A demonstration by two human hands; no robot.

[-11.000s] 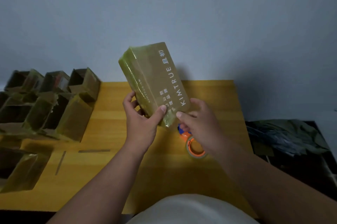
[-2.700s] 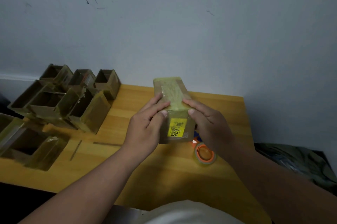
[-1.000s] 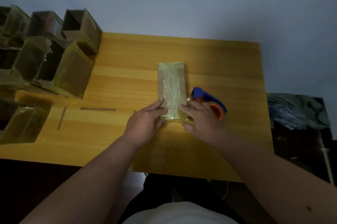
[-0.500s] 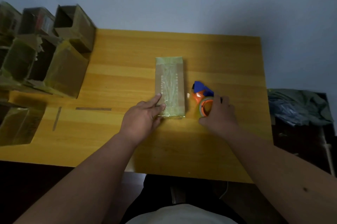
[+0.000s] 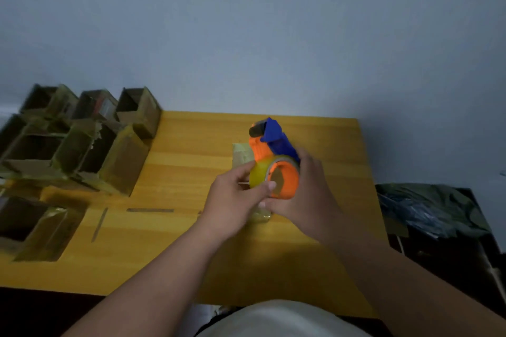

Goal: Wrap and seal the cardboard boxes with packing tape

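Note:
An orange and blue tape dispenser (image 5: 271, 149) with a yellowish tape roll (image 5: 258, 176) is lifted above the wooden table (image 5: 186, 150). My right hand (image 5: 306, 194) grips it from the right side. My left hand (image 5: 235, 199) pinches at the roll's edge with thumb and fingers. The tape-wrapped cardboard box (image 5: 241, 153) lies flat on the table beneath the dispenser, mostly hidden by it and by both hands; only its far end and a near corner show.
Several open, tape-covered cardboard boxes (image 5: 82, 145) crowd the table's left side, with another (image 5: 41, 227) at the near left. Two tape strips (image 5: 150, 210) stick to the tabletop. A dark bag (image 5: 432, 213) lies right of the table. A wall stands behind.
My right hand has picked the dispenser up off the table and brought it over the box. My left hand left the box's side and now pinches the tape roll.

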